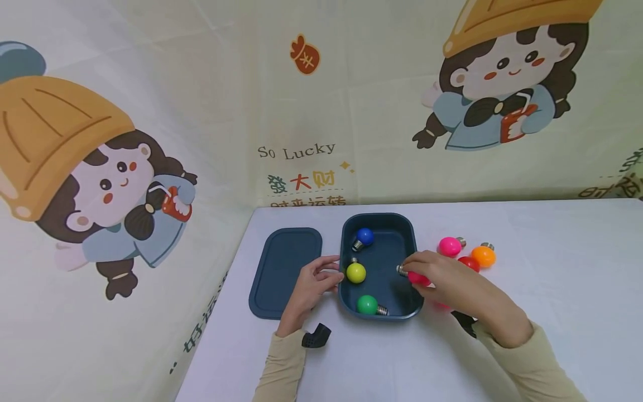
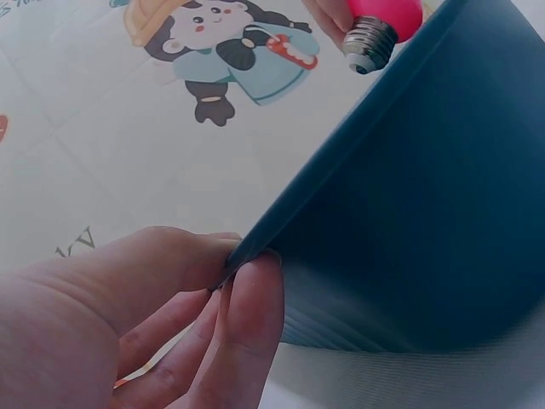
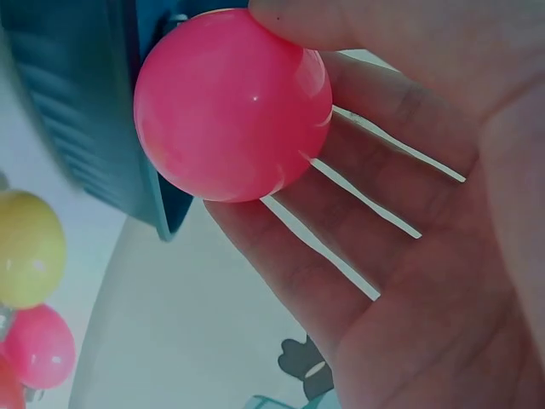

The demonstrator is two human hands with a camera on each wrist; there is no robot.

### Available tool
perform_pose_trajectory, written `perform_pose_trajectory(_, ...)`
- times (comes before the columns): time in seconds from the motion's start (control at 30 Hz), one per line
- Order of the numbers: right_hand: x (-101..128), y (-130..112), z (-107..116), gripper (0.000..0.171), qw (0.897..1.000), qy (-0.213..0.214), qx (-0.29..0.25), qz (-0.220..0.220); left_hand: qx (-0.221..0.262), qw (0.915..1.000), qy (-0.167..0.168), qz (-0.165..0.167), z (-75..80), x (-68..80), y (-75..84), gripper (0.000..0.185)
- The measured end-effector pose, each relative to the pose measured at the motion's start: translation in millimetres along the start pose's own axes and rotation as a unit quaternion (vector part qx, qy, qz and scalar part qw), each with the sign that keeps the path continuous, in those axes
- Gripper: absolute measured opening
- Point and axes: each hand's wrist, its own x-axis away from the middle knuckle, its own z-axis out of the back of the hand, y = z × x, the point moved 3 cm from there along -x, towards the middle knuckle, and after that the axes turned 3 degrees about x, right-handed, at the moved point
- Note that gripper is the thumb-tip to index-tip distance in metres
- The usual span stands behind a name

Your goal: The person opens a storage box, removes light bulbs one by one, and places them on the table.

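My left hand (image 1: pixel 312 286) pinches the left rim of a dark blue rectangular box (image 1: pixel 397 229) between thumb and fingers, as the left wrist view shows. Inside the box lie a blue bulb (image 1: pixel 365 237), a yellow bulb (image 1: pixel 356 273) and a green bulb (image 1: pixel 367 305). Over the box's right edge, my right hand (image 1: pixel 449 282) holds a pink light bulb (image 3: pixel 230 106) by its round globe. Its metal screw base (image 2: pixel 368 43) points left, toward the inside of the box.
Right of the box lie another pink bulb (image 1: pixel 449 246), an orange bulb (image 1: pixel 484 257) and a red bulb (image 1: pixel 469 263); one more pinkish bulb is mostly hidden below my right hand. A flat dark blue lid (image 1: pixel 286 262) lies left of the box. Patterned cloth hangs behind the white table (image 1: pixel 567 268).
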Motion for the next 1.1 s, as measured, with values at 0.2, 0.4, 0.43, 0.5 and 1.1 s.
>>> perform_pose_trajectory(0.2,5.8,7.7,5.2,0.041,1.0,0.002,-0.012,-0.022,0.002,1.0,0.001,0.004,0.5,0.2,0.7,0.047)
perform_pose_trajectory(0.4,14.2,17.1,9.7,0.041,0.999,0.013,-0.006,-0.039,0.003,1.0,-0.004,-0.002,0.6,0.6,0.8,0.048)
perform_pose_trajectory(0.43,15.6,19.0,10.0,0.04,0.999,0.018,-0.003,-0.038,0.002,1.0,-0.005,-0.003,0.6,0.5,0.6,0.048)
perform_pose_trajectory(0.5,18.6,22.8,10.7,0.04,0.999,0.029,-0.003,-0.034,0.001,1.0,-0.007,-0.005,0.5,0.5,0.5,0.048)
perform_pose_trajectory(1.1,47.2,51.1,16.0,0.043,0.996,0.05,0.02,-0.078,-0.004,1.0,-0.003,0.001,0.9,0.6,0.3,0.048)
